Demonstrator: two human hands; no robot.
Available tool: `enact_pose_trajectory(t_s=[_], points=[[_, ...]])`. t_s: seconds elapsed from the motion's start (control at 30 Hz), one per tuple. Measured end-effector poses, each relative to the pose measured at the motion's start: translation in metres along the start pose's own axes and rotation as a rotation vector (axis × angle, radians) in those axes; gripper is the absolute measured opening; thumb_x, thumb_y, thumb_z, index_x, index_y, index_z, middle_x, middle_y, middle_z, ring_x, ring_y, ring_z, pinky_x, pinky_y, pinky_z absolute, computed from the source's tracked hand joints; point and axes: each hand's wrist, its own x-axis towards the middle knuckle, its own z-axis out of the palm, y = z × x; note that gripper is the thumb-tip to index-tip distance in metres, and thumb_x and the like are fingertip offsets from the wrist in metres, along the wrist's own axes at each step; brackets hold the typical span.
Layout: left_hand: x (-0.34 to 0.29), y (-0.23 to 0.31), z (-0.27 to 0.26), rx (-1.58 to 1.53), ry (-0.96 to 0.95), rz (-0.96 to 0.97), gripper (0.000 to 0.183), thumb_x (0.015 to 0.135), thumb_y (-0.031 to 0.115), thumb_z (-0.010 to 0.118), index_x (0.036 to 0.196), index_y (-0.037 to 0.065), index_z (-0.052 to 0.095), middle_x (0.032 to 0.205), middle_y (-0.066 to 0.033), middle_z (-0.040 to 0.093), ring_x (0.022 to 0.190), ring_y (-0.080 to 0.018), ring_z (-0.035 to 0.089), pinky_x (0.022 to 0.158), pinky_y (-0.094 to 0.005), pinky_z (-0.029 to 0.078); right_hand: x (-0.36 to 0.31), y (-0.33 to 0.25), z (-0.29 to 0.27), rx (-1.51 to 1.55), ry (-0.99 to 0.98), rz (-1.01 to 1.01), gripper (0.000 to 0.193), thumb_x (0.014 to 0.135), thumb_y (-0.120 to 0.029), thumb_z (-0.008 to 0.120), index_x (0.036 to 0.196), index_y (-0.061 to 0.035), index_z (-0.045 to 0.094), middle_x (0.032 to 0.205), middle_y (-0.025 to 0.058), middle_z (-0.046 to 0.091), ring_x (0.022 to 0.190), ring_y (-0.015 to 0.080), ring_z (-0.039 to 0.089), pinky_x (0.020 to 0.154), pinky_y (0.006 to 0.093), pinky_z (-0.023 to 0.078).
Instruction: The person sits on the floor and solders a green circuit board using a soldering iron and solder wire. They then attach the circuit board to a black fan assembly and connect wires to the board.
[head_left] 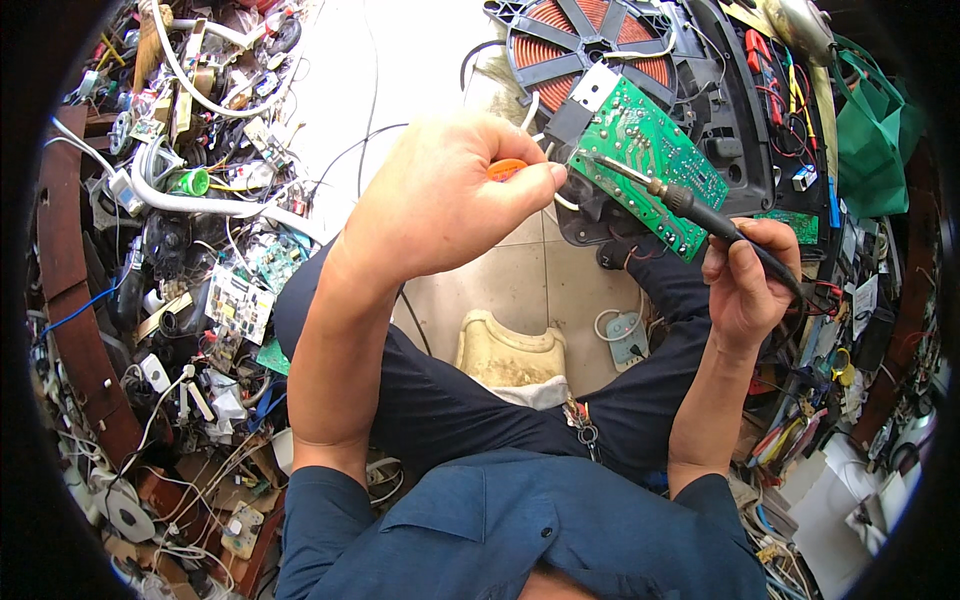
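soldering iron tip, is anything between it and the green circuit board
Nothing visible. The soldering iron in the right hand has its tip on the green circuit board; the left hand sits beside that spot.

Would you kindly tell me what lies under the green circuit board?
Under the green circuit board sits a black plastic appliance housing, with a round copper coil beyond its upper end. The housing directly beneath the board is covered. The black soldering iron tip rests on top.

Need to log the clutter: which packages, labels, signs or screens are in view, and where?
Green bag: far right, soft fabric, beside the opened cooker.
White label tag: right edge, small rectangle with dark print.
White box: lower right, plain carton corner.
No screens or signs show.
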Motion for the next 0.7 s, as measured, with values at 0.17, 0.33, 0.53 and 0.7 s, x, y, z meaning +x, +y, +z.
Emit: enact_pose_trajectory(t_s=[0.17,0.33,0.53,0.7], points=[[0.0008,0.0010,0.0002,0.003,-0.014,-0.016,0.029,0.094,0.027,0.074,0.085,0.000,0.076,0.065,0.0002,0.065,0.058,-0.0052,0.058,0.052,-0.0234,0.046,-0.0002,-0.0007,0.0021,-0.015,0.018,0.004,0.021,0.090,0.003,0.070,0.110,0.0042,0.063,0.091,0.0172,0.069,0.063,0.0194,0.065,0.054,0.0289,0.051],[0.0013,-0.0016,0.0019,-0.010,-0.023,-0.042,0.029,0.094,0.027,0.074,0.086,-0.001,0.076,0.067,-0.0002,0.066,0.059,-0.0056,0.058,0.053,-0.0236,0.047,0.0004,-0.0016,0.0039,-0.012,0.031,0.026,0.022,0.090,0.001,0.071,0.110,0.0040,0.063,0.090,0.0181,0.069,0.063,0.0195,0.065,0.054,0.0288,0.051],[0.0005,-0.0011,0.0018,-0.013,-0.015,-0.054,0.030,0.095,0.028,0.074,0.087,-0.001,0.075,0.065,0.0004,0.065,0.059,-0.0054,0.058,0.052,-0.0243,0.046,0.0005,-0.0010,0.0031,-0.008,0.028,0.033,0.023,0.090,0.000,0.072,0.111,0.0038,0.062,0.090,0.0193,0.070,0.063,0.0195,0.066,0.053,0.0284,0.051],[0.0002,0.0011,0.0026,-0.014,-0.006,-0.076,0.030,0.095,0.028,0.073,0.087,-0.001,0.075,0.064,0.0003,0.064,0.057,-0.0057,0.057,0.051,-0.0246,0.045,0.0004,-0.0022,0.0051,-0.014,0.035,0.035,0.023,0.090,0.000,0.072,0.111,0.0043,0.062,0.089,0.0184,0.070,0.063,0.0192,0.066,0.053,0.0283,0.052]])
